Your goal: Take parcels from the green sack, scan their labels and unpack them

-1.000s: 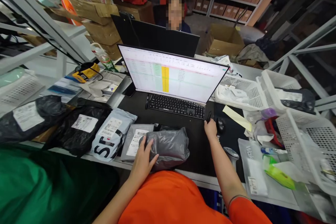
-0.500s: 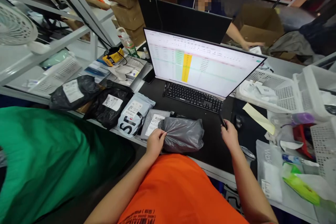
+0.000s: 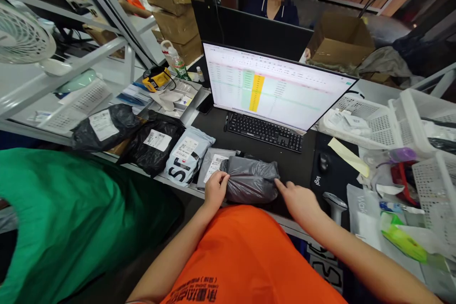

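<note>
A dark grey plastic parcel point(image 3: 251, 180) lies at the desk's front edge, close to my body. My left hand point(image 3: 215, 190) pinches the gathered plastic at its left end. At the parcel's right end is my right hand point(image 3: 297, 199), index finger reaching to the plastic and the other fingers curled; whatever they hold is hidden. Partly beneath the parcel's left side lies a flat grey labelled package point(image 3: 213, 165). Beside it sit a light blue labelled parcel point(image 3: 187, 154) and a black labelled parcel point(image 3: 153, 145).
A monitor point(image 3: 274, 88) and keyboard point(image 3: 265, 132) stand behind the parcel. To the right are a mouse point(image 3: 323, 162), a barcode scanner point(image 3: 335, 203) and white baskets point(image 3: 374, 123). Another black parcel point(image 3: 103, 128) lies left. A person in green point(image 3: 71, 218) is beside me; another person point(image 3: 274, 9) sits opposite.
My right hand has moved left from beside the keyboard to the parcel's right end. The dark slim object it held no longer shows. My left hand keeps its pinch on the parcel.
</note>
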Tool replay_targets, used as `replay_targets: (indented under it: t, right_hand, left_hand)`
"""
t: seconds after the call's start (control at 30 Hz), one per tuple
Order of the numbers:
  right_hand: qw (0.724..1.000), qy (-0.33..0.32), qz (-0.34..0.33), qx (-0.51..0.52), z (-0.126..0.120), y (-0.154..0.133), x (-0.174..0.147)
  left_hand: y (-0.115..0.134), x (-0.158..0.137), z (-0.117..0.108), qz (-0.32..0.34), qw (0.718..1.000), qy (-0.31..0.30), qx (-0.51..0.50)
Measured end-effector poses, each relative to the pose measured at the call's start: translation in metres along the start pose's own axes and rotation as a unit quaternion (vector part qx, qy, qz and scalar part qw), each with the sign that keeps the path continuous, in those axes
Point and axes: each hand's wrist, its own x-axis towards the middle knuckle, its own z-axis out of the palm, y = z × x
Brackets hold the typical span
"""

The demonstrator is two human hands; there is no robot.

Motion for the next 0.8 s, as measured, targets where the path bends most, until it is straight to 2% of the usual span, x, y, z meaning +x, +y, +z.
replay_targets:
  t: [0.07, 0.13, 0.2, 0.27, 0.33, 0.43, 0.47, 0.53, 0.6, 0.63, 0.73, 0.8]
  right_hand:
    - [0.998, -0.018, 0.058, 0.012, 0.020, 0.039, -0.015]
    - [0.992, -0.033, 0.113, 0.052, 0.043, 0.074, -0.021]
    - [0.978, -0.004, 0.160, 0.136, 0.071, 0.096, -0.018]
    - [0.956, 0.044, 0.208, 0.203, 0.102, 0.103, -0.008]
    - [0.938, 0.069, 0.252, 0.226, 0.129, 0.098, 0.004]
    - [0.933, 0.088, 0.269, 0.222, 0.145, 0.077, 0.019]
    - [0.932, 0.116, 0.252, 0.231, 0.142, 0.069, 0.023]
    - [0.923, 0.195, 0.178, 0.281, 0.122, 0.050, 0.031]
    - [0.902, 0.258, 0.065, 0.340, 0.092, 0.027, 0.042]
    - [0.898, 0.267, 0.009, 0.349, 0.076, 0.015, 0.048]
    - [0.926, 0.236, -0.132, 0.263, 0.036, -0.018, 0.072]
    - [0.957, 0.176, -0.168, 0.160, 0.022, -0.033, 0.089]
  left_hand:
    - [-0.002, 0.000, -0.002, -0.001, 1.000, -0.014, 0.022]
    - [-0.001, 0.001, -0.003, 0.013, 0.998, -0.004, 0.058]
    - [0.005, 0.002, -0.003, 0.063, 0.993, 0.011, 0.097]
    - [0.014, 0.003, 0.001, 0.152, 0.980, -0.032, 0.122]
    - [0.022, 0.003, 0.008, 0.226, 0.956, -0.123, 0.140]
    - [0.031, 0.002, 0.022, 0.238, 0.931, -0.202, 0.190]
    - [0.032, 0.002, 0.025, 0.233, 0.925, -0.212, 0.211]
    - [0.033, 0.003, 0.029, 0.232, 0.914, -0.229, 0.242]
    - [0.034, 0.003, 0.029, 0.238, 0.908, -0.237, 0.250]
    - [0.034, 0.003, 0.029, 0.243, 0.908, -0.235, 0.246]
    - [0.036, 0.002, 0.025, 0.273, 0.908, -0.229, 0.222]
    - [0.036, 0.000, 0.022, 0.297, 0.902, -0.242, 0.198]
